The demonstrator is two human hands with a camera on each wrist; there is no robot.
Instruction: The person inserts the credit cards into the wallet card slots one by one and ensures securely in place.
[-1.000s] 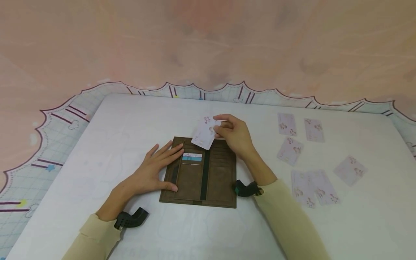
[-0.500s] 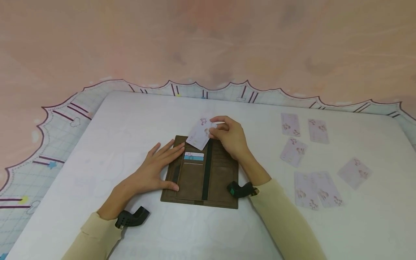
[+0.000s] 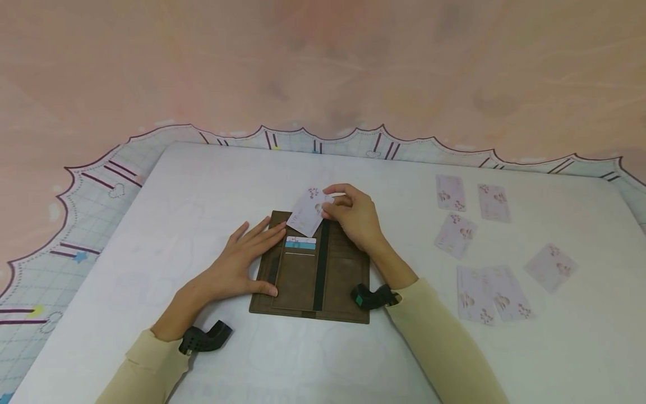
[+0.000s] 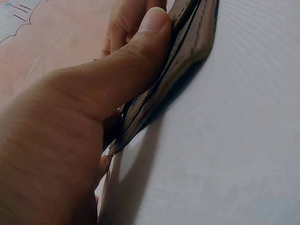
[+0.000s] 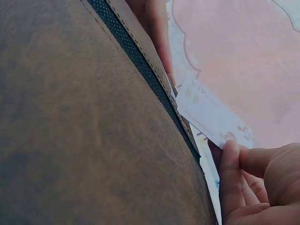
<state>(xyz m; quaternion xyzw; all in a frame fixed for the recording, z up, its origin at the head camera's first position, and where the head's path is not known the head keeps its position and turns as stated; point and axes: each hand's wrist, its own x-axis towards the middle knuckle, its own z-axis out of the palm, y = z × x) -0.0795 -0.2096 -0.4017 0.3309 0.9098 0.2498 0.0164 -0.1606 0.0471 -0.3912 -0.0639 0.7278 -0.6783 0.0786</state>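
Note:
An open brown leather wallet (image 3: 298,286) lies on the white table, with a dark band down its middle. Cards with white and blue edges (image 3: 301,243) show in a slot of its left half. My left hand (image 3: 242,264) rests spread on the wallet's left side, thumb low on the leather and fingertips near the upper slots. Between thumb and fingers, my right hand (image 3: 355,216) pinches a pale card (image 3: 309,212) with a reddish flower print. In the head view this card overlaps the top of the left half, tilted. The right wrist view shows the card's corner (image 5: 187,101) right at the slot edge.
Several similar pale cards lie at the right of the table, among them a slanted card (image 3: 550,267) and an overlapping pair (image 3: 492,294). A scalloped patterned cloth edge (image 3: 303,143) runs behind the white tabletop (image 3: 242,174).
My right hand has moved a little left and down with the pale card, bringing it closer to the left half's slots. My left hand stays on the wallet.

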